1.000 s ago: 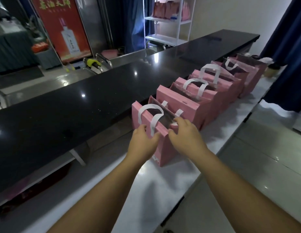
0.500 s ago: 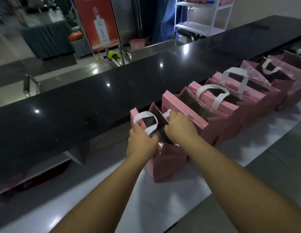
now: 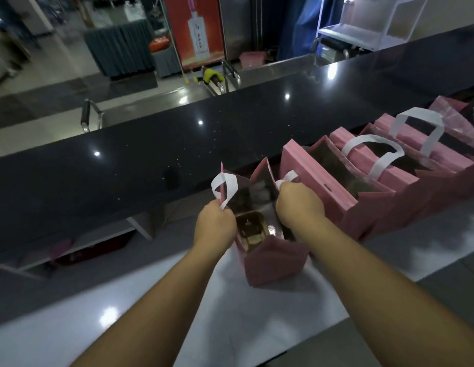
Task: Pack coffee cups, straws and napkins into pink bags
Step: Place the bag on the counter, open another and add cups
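- The nearest pink bag (image 3: 275, 263), at frame centre on the white counter (image 3: 140, 308), is held open.
- Its left rim is gripped by the left hand (image 3: 214, 225).
- Its right rim is gripped by the right hand (image 3: 300, 203).

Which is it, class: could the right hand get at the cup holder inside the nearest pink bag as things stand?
Probably yes: both hands hold the nearest pink bag open, leaving the cup holder uncovered just beside the right hand, though it must let go first.

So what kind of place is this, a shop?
Probably a shop or café counter. There's a long black counter, a row of pink bags being packed, and an advert poster of a bottle out on the floor behind.
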Tool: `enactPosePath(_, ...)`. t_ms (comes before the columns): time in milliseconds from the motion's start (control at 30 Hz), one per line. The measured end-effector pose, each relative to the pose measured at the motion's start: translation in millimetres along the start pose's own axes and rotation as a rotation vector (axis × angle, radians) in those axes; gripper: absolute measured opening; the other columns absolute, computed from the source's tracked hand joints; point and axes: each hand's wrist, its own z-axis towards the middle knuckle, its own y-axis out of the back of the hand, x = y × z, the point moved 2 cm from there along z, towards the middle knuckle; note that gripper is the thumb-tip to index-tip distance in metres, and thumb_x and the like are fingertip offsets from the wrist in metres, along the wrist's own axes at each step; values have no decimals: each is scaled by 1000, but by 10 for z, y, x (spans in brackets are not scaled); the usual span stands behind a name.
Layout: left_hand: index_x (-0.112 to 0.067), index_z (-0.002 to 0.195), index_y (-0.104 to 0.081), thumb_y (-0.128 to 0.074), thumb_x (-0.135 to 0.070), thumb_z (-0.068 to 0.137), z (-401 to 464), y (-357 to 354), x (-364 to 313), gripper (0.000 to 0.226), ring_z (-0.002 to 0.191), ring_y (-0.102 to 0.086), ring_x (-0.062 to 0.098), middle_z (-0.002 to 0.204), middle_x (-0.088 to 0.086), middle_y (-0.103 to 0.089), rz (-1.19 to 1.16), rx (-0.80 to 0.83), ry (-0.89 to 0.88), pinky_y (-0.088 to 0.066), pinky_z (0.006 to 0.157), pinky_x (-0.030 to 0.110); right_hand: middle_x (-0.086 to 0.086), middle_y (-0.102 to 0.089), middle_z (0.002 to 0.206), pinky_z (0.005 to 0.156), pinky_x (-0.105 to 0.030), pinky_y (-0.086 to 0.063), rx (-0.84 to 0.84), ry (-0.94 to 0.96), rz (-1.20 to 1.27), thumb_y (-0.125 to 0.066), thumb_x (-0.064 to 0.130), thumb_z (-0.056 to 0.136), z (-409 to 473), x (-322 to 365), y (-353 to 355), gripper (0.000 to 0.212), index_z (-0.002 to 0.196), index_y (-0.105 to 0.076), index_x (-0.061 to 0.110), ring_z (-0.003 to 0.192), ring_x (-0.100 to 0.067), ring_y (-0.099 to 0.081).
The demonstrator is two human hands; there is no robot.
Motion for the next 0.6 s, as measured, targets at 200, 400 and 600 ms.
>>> enactPosePath(200, -16, 89, -64, -44, -37, 108, -404, 787, 345, 34, 69, -55, 14, 79, 0, -63, -102, -101, -5, -37, 53, 25, 2, -52, 77, 59, -33, -36, -57, 131, 65, -48, 13, 98, -456, 584, -18, 15, 92, -53, 25, 75, -28, -52)
enactPosePath(400, -22, 85, -68, -48, -43, 106, -1119, 1787, 1004, 35, 79, -63, 15, 84, -3, -71, -233, -226, 31, -43, 58, 26, -2, -61, 81, 57, -33, -40, 0, 317, 85, -45, 15, 94, -1220, 1537, -291, 14, 87, -53, 25, 71, -28, -55)
enactPosePath(600, -25, 97, -67, -45, -40, 108, -1982, 2738, 1988, 28, 85, -63, 12, 90, -8, -69, -287, -385, 114, -42, 58, 21, 10, -44, 67, 46, -25, -27, 69, 479, 56, -48, 14, 102, -2283, 2546, -710, 19, 86, -46, 25, 58, -9, -43)
